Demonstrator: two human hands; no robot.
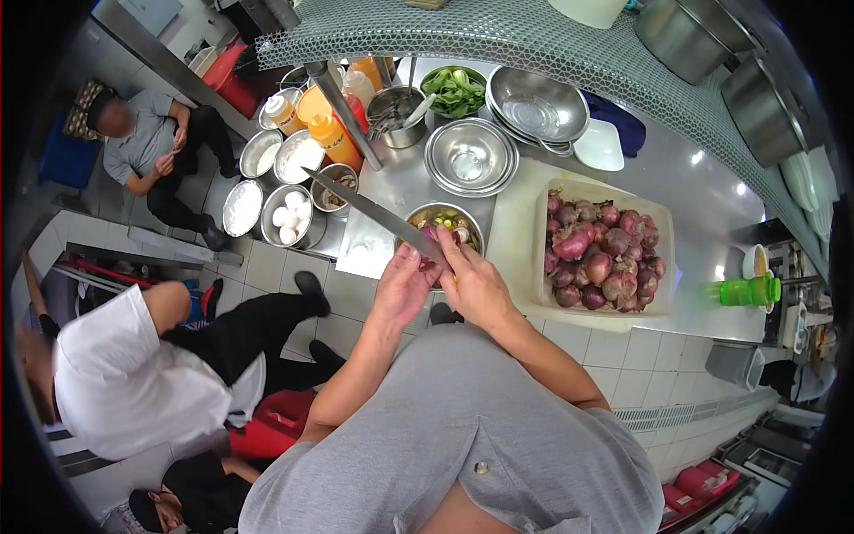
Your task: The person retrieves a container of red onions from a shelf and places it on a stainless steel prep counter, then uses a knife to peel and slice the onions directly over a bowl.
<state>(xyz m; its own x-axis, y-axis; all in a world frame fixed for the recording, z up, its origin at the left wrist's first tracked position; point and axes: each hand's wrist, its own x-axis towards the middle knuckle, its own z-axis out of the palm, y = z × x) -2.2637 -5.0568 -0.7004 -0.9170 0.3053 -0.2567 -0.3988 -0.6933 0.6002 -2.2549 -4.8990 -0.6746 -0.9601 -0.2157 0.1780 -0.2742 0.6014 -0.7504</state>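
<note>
My right hand [475,280] is closed round the handle of a long kitchen knife [373,212], whose blade points up and to the left. My left hand [405,280] holds a small red onion [425,261] against the blade, partly hidden by the fingers. Both hands are over the near side of a steel bowl [482,227] that holds onion pieces and green scraps. To the right, a plastic tub [669,267] full of unpeeled red onions [598,267] stands on a white cutting board [517,200].
Nested steel bowls [472,157], a bowl of leafy greens [455,92] and sauce bottles [330,137] stand behind. Left are pots of eggs [288,215] and white powder. A mesh shelf [467,30] overhangs the counter. People sit and stand at the left; a green bottle [750,291] is far right.
</note>
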